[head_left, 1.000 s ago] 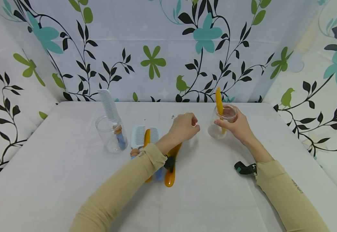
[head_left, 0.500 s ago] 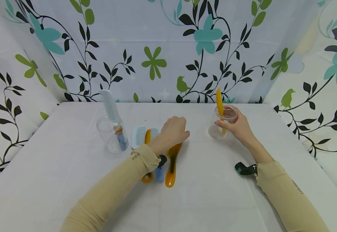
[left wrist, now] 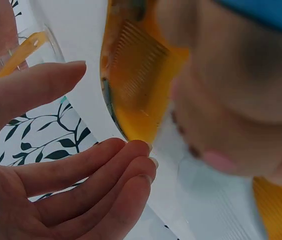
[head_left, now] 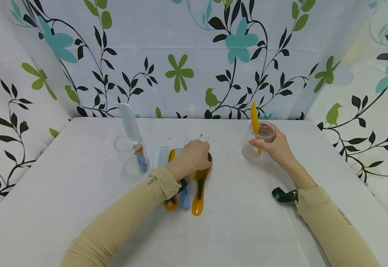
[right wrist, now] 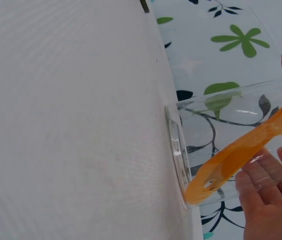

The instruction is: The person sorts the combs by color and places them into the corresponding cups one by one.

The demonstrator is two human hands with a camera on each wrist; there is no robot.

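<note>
My left hand [head_left: 194, 155] is over the head of an amber comb with a wide head and a long handle [head_left: 198, 198], and hides part of it. In the left wrist view its thumb and fingers are apart around the comb's end, with the fingertips right at the amber edge [left wrist: 143, 117]. Nothing shows held between them. At the right, my right hand [head_left: 277, 145] grips a clear jar [head_left: 250, 152] near its rim. An orange comb [head_left: 254, 115] leans inside this jar, its holed handle end [right wrist: 200, 190] at the bottom.
Left of the amber comb lie a light-blue comb [head_left: 162, 156] and a slim orange comb [head_left: 170, 203], with a blue handle [head_left: 185, 198] beside them. A second clear jar [head_left: 123, 154] holds a light-blue comb [head_left: 127, 122]. Patterned cloth [head_left: 180, 37] backs the white table [head_left: 227, 230].
My left hand has moved left and slightly down, from beyond the amber comb to over its head. My right hand keeps its grip on the jar. The view has shifted slightly.
</note>
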